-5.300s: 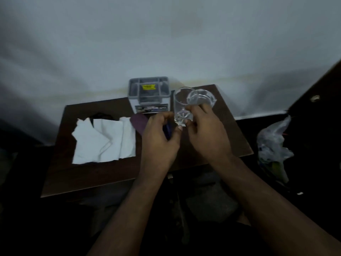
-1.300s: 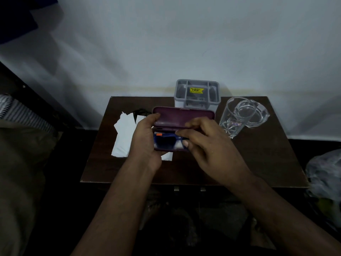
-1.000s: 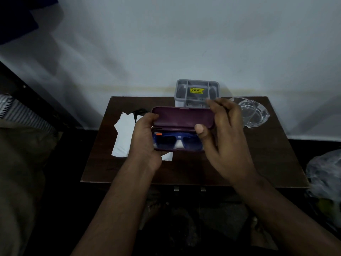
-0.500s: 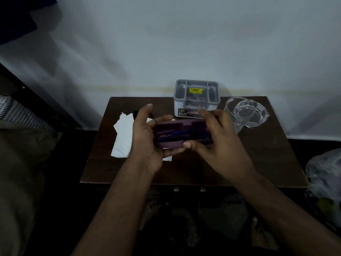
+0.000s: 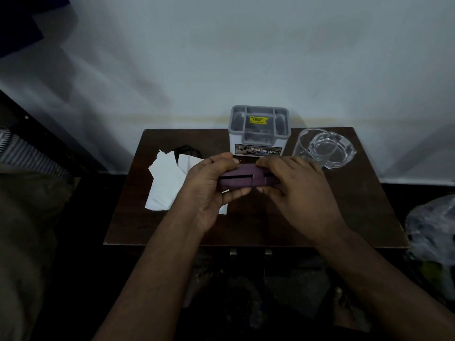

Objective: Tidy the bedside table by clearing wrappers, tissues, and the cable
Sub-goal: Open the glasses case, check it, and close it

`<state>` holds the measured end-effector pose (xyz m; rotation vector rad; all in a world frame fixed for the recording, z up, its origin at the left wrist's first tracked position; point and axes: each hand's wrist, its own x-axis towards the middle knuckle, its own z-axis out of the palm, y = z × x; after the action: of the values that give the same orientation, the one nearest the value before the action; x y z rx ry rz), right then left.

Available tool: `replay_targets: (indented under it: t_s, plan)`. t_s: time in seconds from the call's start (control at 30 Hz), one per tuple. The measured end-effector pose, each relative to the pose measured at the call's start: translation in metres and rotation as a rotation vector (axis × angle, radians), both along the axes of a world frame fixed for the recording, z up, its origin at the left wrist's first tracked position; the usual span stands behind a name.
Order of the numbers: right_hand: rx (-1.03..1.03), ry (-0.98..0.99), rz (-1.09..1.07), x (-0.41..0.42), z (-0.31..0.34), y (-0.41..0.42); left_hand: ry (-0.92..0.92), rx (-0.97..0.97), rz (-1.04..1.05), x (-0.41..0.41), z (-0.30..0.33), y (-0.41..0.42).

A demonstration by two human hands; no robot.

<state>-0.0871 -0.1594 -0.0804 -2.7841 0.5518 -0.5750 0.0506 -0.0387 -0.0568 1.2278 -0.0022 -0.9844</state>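
White tissues (image 5: 167, 179) lie on the left of the tabletop (image 5: 349, 205), a dark cable (image 5: 186, 150) poking out behind them. Your left hand (image 5: 209, 190) overlaps the tissues' right edge, fingers curled round the left end of a purple case (image 5: 242, 179), nearly closed. Your right hand (image 5: 293, 190) wraps the case's right end. Behind: grey organiser (image 5: 258, 130). Far right: clear glass (image 5: 310, 148) touching a glass ashtray (image 5: 341, 151).

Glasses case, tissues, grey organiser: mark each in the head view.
glasses case (image 5: 242, 179), head view, purple front face between the hands
tissues (image 5: 165, 185), head view, middle of the white sheets left of the case
grey organiser (image 5: 258, 132), head view, front rim below the yellow sticker
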Motion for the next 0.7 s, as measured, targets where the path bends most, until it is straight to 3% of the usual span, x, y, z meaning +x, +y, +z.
replay_targets:
  t_s: [0.27,0.53,0.7]
  plan:
    - [-0.102,0.042,-0.041,-0.002,0.005,-0.001,-0.013,0.025,0.011,-0.003,-0.001,-0.003]
    - [0.28,0.201,0.229,-0.007,0.0,-0.01,-0.134,0.12,0.041,-0.004,-0.007,-0.003]
    - [0.19,0.203,0.089,-0.011,0.004,-0.011,-0.074,0.113,0.083,-0.01,-0.014,-0.01]
